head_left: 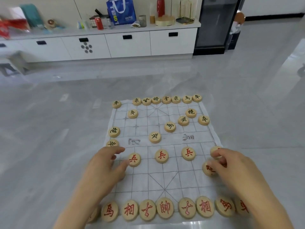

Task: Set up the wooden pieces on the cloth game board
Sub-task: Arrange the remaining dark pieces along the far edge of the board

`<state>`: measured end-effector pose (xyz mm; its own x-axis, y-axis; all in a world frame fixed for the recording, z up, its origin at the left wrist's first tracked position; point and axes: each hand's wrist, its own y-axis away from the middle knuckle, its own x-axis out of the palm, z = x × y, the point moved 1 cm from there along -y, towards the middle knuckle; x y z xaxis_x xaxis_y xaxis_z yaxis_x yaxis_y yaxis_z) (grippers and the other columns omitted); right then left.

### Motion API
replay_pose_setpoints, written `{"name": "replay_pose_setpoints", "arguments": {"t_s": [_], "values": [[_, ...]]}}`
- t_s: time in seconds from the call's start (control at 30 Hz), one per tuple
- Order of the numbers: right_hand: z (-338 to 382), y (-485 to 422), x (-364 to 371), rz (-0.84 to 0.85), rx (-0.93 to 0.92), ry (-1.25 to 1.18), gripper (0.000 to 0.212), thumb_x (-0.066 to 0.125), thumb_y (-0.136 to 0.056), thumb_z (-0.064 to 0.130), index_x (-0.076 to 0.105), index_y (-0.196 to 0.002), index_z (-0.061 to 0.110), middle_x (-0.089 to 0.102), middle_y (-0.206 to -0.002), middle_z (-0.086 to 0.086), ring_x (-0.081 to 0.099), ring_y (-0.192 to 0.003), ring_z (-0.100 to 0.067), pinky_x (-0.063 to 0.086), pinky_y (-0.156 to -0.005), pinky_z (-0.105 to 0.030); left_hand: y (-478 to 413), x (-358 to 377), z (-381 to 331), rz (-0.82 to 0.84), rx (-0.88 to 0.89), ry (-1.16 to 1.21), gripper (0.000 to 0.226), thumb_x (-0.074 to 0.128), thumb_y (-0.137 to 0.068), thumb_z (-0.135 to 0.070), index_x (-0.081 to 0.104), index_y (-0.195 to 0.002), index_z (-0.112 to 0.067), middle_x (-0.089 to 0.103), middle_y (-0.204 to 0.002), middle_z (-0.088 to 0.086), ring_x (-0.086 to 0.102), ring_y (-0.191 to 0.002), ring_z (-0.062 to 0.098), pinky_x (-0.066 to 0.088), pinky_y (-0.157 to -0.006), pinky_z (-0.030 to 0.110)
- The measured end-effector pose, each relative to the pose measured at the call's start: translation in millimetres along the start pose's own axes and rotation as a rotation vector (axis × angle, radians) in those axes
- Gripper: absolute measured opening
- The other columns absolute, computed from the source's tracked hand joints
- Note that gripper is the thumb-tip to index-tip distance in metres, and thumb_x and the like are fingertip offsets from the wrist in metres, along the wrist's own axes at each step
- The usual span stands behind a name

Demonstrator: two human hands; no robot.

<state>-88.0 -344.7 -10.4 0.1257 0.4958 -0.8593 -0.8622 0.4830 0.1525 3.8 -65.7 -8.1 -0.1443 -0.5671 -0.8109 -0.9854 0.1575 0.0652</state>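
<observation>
Lying along the near edge of the cloth game board (145,179), a red-lettered row (165,208) of wooden pieces sits side by side. Its two end pieces are half hidden, one under each forearm. The cloth is spread on a grey floor (49,162), and the arms cover its near corners.

Further in, the left hand (105,164) hovers over the cloth's left edge, forefinger and thumb stretched out and the other fingers curled under. Its thumb tip touches the rim of a red soldier piece (134,159). A spot of red shows beneath the hand, but it is unclear whether it holds a piece there. The right hand (234,164) has its fingers curled down around an edge piece (214,150), which is mostly covered. Its thumb rests on a second red piece (208,170) just nearer. Two more red soldiers (161,156) stand between the hands.

Beyond the middle, black-lettered pieces (170,126) lie scattered, and a left-edge black piece (112,143) sits partly behind the left forefinger. A black row (156,100) lines the far edge. Past that, a white cabinet (128,45) carries a blue bag (121,12). The things at its left end are blurred.
</observation>
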Motion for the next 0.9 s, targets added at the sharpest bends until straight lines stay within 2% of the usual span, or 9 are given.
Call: {"name": "replay_pose_setpoints", "arguments": {"t_s": [0.1,0.23,0.4,0.6,0.73,0.9], "values": [[21.6,6.7,10.8,-0.018,-0.119,-0.002,0.022,0.056,-0.089,0.036,0.06,-0.11,0.031,0.054,-0.077,0.02,0.055,-0.078,-0.006,0.048,-0.068,-0.027,-5.0,-6.4,15.2,-0.065,-0.052,-0.074,0.033,0.059,-0.087,-0.027,0.056,-0.119,-0.029,0.055,-0.118,-0.01,0.051,-0.104,0.009,0.036,-0.083,0.023],[44.0,13.9,27.3,0.006,-0.234,-0.004,0.022,0.055,-0.088,0.04,0.06,-0.108,0.033,0.058,-0.078,0.018,0.055,-0.076,-0.003,0.049,-0.066,-0.025,-8.8,-15.6,30.1,-0.104,-0.099,-0.134,0.032,0.056,-0.088,-0.028,0.056,-0.119,-0.027,0.057,-0.118,-0.007,0.053,-0.107,0.012,0.037,-0.083,0.024],[50.0,18.4,35.3,0.049,-0.236,0.024,0.023,0.052,-0.089,0.042,0.057,-0.11,0.035,0.056,-0.074,0.018,0.055,-0.075,-0.003,0.048,-0.066,-0.025,-7.7,-14.6,31.9,-0.114,-0.061,-0.152,0.03,0.053,-0.089,-0.028,0.058,-0.118,-0.025,0.06,-0.112,-0.006,0.054,-0.103,0.013,0.04,-0.085,0.025],[40.9,16.9,34.1,0.021,-0.189,0.036,0.019,0.055,-0.088,0.039,0.06,-0.105,0.034,0.056,-0.065,0.016,0.053,-0.067,-0.003,0.047,-0.06,-0.027,-1.5,-6.7,23.4,-0.108,-0.011,-0.13,0.031,0.049,-0.091,-0.029,0.055,-0.121,-0.026,0.058,-0.11,-0.009,0.053,-0.105,0.011,0.042,-0.086,0.022],[41.5,19.3,37.6,0.028,-0.209,0.042,0.018,0.056,-0.086,0.039,0.061,-0.103,0.034,0.057,-0.065,0.015,0.054,-0.066,-0.001,0.048,-0.06,-0.026,-4.2,-12.9,21.6,-0.143,-0.026,-0.108,0.032,0.052,-0.089,-0.03,0.055,-0.121,-0.026,0.057,-0.11,-0.01,0.052,-0.103,0.011,0.039,-0.082,0.021],[63.6,19.6,45.4,0.102,-0.281,0.026,0.012,0.06,-0.083,0.042,0.061,-0.094,0.04,0.06,-0.065,0.014,0.055,-0.064,0.0,0.047,-0.06,-0.02,-11.1,-25.2,29.4,-0.226,-0.053,-0.073,0.033,0.056,-0.087,-0.034,0.055,-0.119,-0.027,0.053,-0.1,-0.017,0.049,-0.09,0.005,0.034,-0.074,0.019]]}}
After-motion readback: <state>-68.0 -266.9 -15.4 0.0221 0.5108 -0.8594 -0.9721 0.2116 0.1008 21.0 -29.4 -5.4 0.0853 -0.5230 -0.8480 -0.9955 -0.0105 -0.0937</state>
